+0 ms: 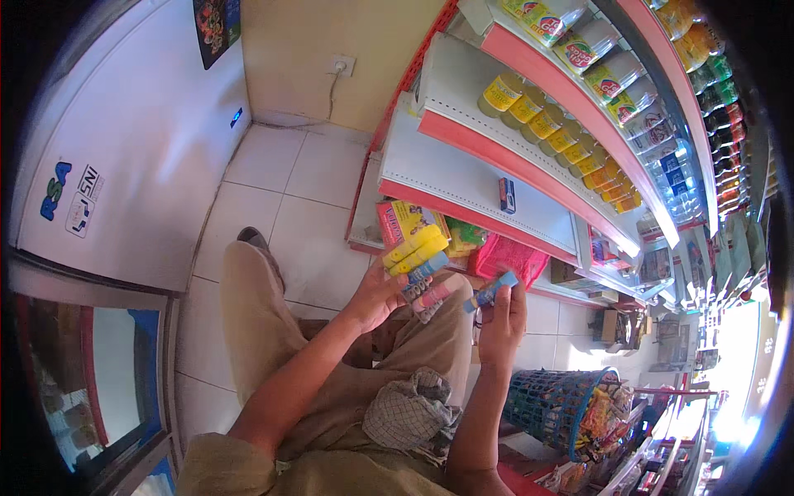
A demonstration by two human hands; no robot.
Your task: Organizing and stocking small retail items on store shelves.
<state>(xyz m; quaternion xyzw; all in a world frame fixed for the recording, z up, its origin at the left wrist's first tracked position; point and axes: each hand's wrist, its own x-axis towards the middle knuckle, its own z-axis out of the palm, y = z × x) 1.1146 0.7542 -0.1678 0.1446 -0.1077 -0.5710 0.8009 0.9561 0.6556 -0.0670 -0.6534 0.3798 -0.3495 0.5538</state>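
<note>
My left hand (380,299) is closed round a bunch of slim bottles: two yellow bottles (416,248) at the far end, a blue bottle (426,271) beside them, and a pink bottle (438,294) nearest me. Parts of the bunch are hidden by my fingers. To its right, my right hand (503,326) grips a single blue bottle (490,291) between thumb and fingers, held apart from the others. Both hands are up over my lap, where a checked grey cloth (413,409) lies.
White shelves (480,194) with red edges rise ahead and right, bearing yellow-labelled bottles (546,124) and a small blue box (507,195). Low by the shelf are a colourful carton (405,219) and a pink basket (517,256). A blue basket of packets (546,401) stands right; a white freezer (124,157) left.
</note>
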